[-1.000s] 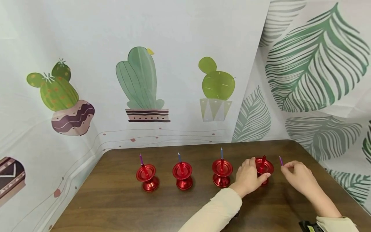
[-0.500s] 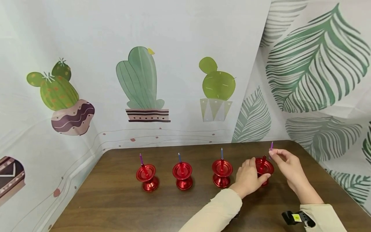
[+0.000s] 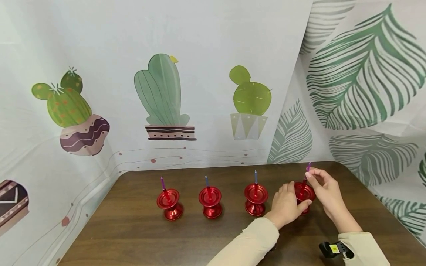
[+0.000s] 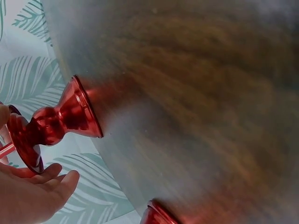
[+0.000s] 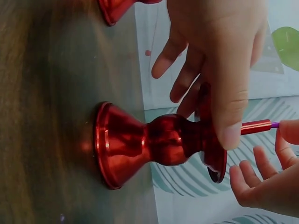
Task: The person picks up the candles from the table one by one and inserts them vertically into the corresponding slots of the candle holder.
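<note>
My left hand (image 3: 286, 205) grips the dish of the rightmost red candle holder (image 5: 124, 149), thumb on one side of the rim and fingers on the other. The holder stands upright on the table. My right hand (image 3: 327, 192) pinches a thin purple candle (image 3: 308, 166) upright above the holder's centre tube (image 5: 257, 127). In the right wrist view the candle's lower end meets the mouth of that tube; how deep it sits is hidden. The left wrist view shows the holder's flared base and my left fingertips (image 4: 67, 184) under the dish.
Three more red candle holders stand in a row to the left: one with a purple candle (image 3: 162, 183), two with blue candles (image 3: 206, 181). The brown wooden table (image 3: 139, 236) ends against a printed cloth backdrop (image 3: 206, 92). A black wrist device (image 3: 332, 249) sits at my right cuff.
My right hand has brought the purple candle leftward from beside the rightmost holder to above it, then down to its tube. My left hand has kept its grip on the dish.
</note>
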Tool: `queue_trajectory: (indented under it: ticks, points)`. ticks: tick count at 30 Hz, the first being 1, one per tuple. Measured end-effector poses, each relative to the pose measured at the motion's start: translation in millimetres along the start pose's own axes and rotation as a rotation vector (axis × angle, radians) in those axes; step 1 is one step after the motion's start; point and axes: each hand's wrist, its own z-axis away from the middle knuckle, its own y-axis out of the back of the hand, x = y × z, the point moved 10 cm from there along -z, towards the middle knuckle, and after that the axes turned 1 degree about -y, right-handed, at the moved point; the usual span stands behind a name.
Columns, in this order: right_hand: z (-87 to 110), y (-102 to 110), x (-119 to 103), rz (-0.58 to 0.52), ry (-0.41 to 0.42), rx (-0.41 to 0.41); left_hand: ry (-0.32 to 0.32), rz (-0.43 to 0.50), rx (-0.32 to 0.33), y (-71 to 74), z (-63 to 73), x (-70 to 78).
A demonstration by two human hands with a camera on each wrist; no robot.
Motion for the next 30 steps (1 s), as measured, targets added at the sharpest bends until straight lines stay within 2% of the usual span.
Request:
queue_trajectory:
  ticks: [6,10,14,21,24,30]
  points:
    - [1.3,0,-5,0.100,0.100,0.069,0.001,0.009,0.003,-1.2,-0.2,-0.8]
    - [6.0,-3,-11,0.179,0.205,0.086,-0.001,0.009,0.004,-1.0,0.4,-1.0]
    - [10.4,-5,-14,0.196,0.280,0.084,-0.013,-0.006,0.014,-1.0,0.6,0.2]
    - [17.6,-9,-35,0.333,0.496,0.110,-0.028,-0.063,0.031,-0.4,0.4,1.8]
    - [18.7,-9,-38,0.375,0.512,0.123,-0.026,-0.065,0.028,-0.4,0.6,1.6]
    - [17.1,-7,-39,0.406,0.463,0.143,-0.021,-0.056,0.026,-0.1,1.4,1.2]
